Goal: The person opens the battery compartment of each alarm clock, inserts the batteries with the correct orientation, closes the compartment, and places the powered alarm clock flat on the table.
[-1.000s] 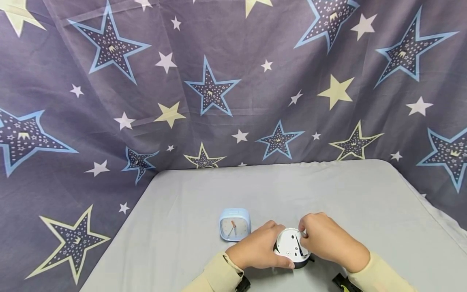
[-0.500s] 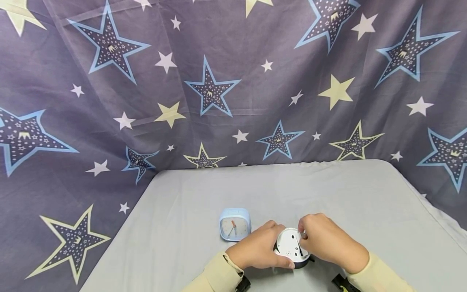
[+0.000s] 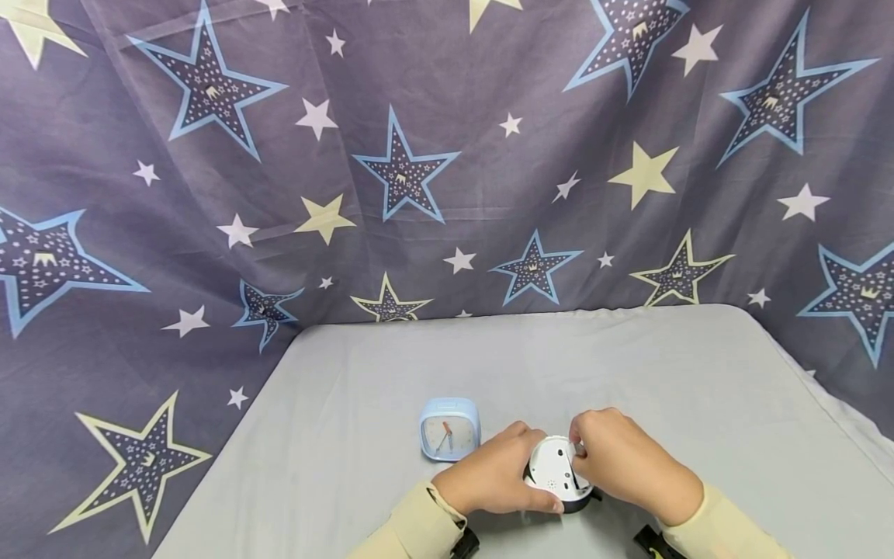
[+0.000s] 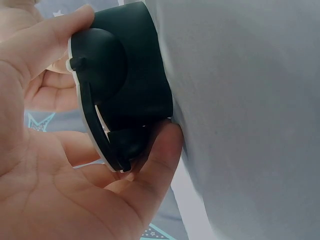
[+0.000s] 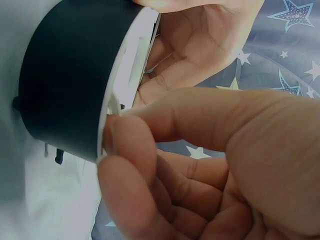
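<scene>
A black alarm clock (image 4: 135,60) with a white back (image 3: 555,470) lies face down, its back turned up toward the head camera. My left hand (image 3: 499,472) grips it from the left, with the thumb low on its near side and the fingers around the far side. Two rounded black bells show in the left wrist view. My right hand (image 3: 621,458) pinches a small grey piece (image 3: 580,449) at the right part of the back; fingers hide most of it, so I cannot tell its kind. In the right wrist view, its fingertips (image 5: 131,142) are right at the white rim.
A light blue square alarm clock (image 3: 450,431) stands upright to the left of my left hand. Both rest on a table with a grey cloth (image 3: 370,373). Behind and to the left hangs a dark star-patterned curtain (image 3: 447,171).
My right fingers have shifted slightly on the clock's back, and less of the dark slot beside them shows. The left hand and both clocks stay in place.
</scene>
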`<state>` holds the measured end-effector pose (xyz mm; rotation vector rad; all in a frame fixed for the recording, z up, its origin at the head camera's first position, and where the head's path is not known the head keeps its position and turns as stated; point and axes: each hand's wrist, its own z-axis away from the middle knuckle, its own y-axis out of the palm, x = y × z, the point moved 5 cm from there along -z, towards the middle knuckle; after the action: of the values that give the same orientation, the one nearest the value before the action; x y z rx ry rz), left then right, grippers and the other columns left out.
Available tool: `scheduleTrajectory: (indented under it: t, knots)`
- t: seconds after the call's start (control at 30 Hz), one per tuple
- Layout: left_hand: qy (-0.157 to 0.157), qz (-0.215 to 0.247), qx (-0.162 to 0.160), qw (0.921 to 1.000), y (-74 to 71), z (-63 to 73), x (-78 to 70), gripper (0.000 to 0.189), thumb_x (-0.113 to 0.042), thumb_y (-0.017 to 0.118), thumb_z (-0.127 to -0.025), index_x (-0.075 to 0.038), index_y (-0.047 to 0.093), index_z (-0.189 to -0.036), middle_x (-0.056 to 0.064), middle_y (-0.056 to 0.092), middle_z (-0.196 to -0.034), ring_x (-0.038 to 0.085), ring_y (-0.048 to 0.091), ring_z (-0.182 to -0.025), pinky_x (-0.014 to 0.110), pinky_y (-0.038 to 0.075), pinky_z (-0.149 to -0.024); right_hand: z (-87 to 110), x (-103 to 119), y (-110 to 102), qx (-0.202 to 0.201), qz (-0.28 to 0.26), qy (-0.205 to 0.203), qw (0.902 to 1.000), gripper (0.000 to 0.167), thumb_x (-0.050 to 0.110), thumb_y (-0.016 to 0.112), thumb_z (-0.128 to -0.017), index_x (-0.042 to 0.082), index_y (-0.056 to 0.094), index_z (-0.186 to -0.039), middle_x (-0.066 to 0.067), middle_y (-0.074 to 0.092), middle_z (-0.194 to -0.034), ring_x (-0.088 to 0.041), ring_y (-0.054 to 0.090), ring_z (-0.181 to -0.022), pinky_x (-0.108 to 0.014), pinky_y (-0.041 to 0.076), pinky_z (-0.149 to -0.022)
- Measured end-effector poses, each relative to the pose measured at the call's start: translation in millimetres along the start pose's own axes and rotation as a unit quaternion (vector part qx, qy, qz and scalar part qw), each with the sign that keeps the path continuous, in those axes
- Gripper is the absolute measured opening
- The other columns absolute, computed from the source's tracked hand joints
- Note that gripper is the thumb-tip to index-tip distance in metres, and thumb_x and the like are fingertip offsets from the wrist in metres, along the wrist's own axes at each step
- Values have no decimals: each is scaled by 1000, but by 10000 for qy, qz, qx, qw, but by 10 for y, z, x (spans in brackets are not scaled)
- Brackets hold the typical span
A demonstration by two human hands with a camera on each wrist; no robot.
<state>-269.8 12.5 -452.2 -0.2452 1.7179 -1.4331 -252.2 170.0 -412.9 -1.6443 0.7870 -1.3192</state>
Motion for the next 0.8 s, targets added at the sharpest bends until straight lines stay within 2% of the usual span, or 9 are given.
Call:
scheduleTrajectory:
  t: [0.8]
  knots:
    - [-64, -5, 15, 10000, 17, -10, 19, 69, -54, 86, -76, -18, 60, -130, -10, 54, -108, -2, 50, -88, 14, 44, -75, 4, 10, 11, -21, -110, 2, 9999, 15, 0, 74, -73, 12, 66, -71, 7, 53, -58, -11, 46, -53, -25, 37, -48]
